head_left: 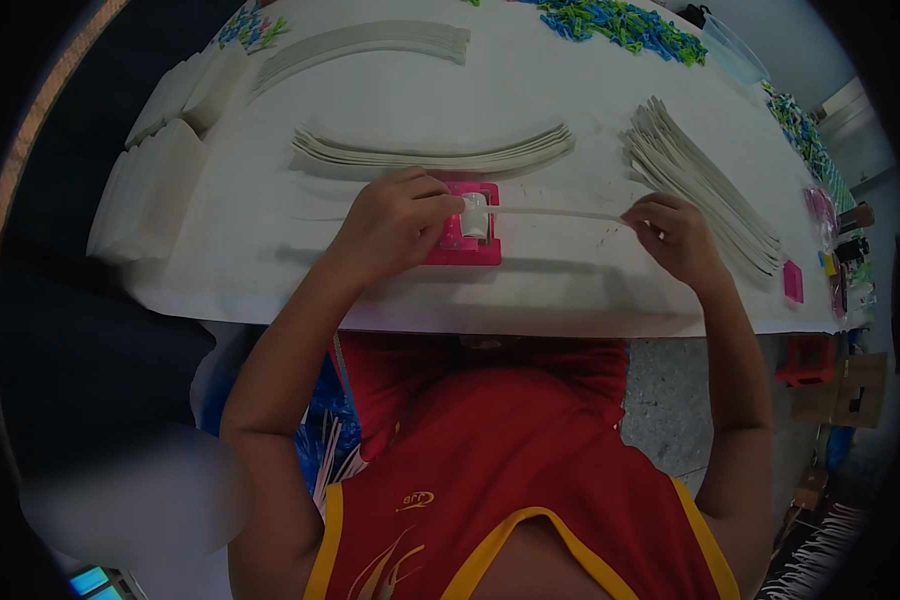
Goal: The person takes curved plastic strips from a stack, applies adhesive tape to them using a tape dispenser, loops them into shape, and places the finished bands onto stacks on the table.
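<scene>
The left hand [395,222] is pressing its bunched fingers onto one glossy pink plastic block [492,248], near the table's front edge, while the right hand [673,238] is pinching the far end of one thin, flat pale strip [560,212] that is stretching from the block. Three bundles of slender strips [435,157], two gently curved and one fanned, are lying around them on the smooth white table [570,300], and two pale, ridged stacks [148,190] are standing at the left.
</scene>
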The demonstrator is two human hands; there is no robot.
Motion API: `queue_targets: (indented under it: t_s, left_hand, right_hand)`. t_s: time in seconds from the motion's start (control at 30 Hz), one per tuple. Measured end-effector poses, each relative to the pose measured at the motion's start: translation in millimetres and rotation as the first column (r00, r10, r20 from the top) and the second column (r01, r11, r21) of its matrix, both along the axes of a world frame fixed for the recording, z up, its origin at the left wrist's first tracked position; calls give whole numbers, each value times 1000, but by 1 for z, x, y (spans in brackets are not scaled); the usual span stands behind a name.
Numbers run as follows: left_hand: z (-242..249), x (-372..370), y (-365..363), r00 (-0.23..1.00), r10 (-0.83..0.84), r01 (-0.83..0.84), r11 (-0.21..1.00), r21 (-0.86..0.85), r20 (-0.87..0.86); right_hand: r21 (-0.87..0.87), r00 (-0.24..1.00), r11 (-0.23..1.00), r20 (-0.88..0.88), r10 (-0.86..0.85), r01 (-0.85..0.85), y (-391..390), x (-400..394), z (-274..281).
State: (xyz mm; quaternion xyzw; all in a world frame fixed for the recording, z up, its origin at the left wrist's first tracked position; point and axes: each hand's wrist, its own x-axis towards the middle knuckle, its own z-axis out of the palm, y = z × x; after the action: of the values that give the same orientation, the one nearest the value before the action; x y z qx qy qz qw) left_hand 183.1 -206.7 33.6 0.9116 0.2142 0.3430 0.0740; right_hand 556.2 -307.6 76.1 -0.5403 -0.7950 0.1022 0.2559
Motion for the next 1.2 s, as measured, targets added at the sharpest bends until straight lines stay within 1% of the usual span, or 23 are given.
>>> queue_targets:
  t_s: [0.03, 0.1, 0.13, 0.2, 0.23, 0.3, 0.37, 0.6, 0.7, 0.77, 1.03, 1.2]
  left_hand:
    - [0, 0, 0, 1000, -1, 1, 1000, 5, 0]
    - [0, 1, 0, 1000, -2, 2, 1000, 7, 0]
    - [0, 1, 0, 1000, -1, 1, 1000, 2, 0]
    - [1, 1, 1, 1000, 0, 0, 1000, -6, -2]
    - [0, 1, 1, 1000, -3, 3, 1000, -8, 0]
    - [-1, 1, 3, 1000, -5, 5, 1000, -11, 1]
    - [-2, 3, 4, 998, -47, 47, 999, 5, 36]
    - [0, 6, 6, 998, -62, 62, 998, -22, 30]
    - [1, 7, 6, 998, -67, 68, 996, -57, 18]
    - [1, 8, 7, 997, -78, 79, 996, -34, 7]
    - [9, 17, 6, 998, -63, 62, 997, -40, -16]
    - [3, 38, 9, 996, -93, 93, 996, -2, 4]
  right_hand:
    - [-2, 1000, 1000, 0, -1, 1, -8, 16, -1]
    - [-41, 988, 987, 27, -151, 152, -22, 50, -2]
    - [-43, 988, 987, 26, -152, 153, -28, 65, -2]
    - [-16, 970, 970, 47, -241, 241, -40, 93, -2]
    - [-19, 969, 970, 46, -241, 242, -45, 104, -2]
    - [51, 935, 940, 96, -341, 338, -54, 122, -2]
    - [56, 928, 932, 93, -361, 357, -58, 135, 0]
    - [113, 898, 904, 119, -424, 412, -64, 160, 2]
    - [109, 894, 900, 115, -432, 421, -66, 167, 0]
    - [116, 891, 896, 107, -441, 429, -67, 172, -2]
    - [107, 887, 890, 91, -452, 443, -70, 183, -8]
    - [137, 862, 870, 126, -490, 474, -78, 205, 6]
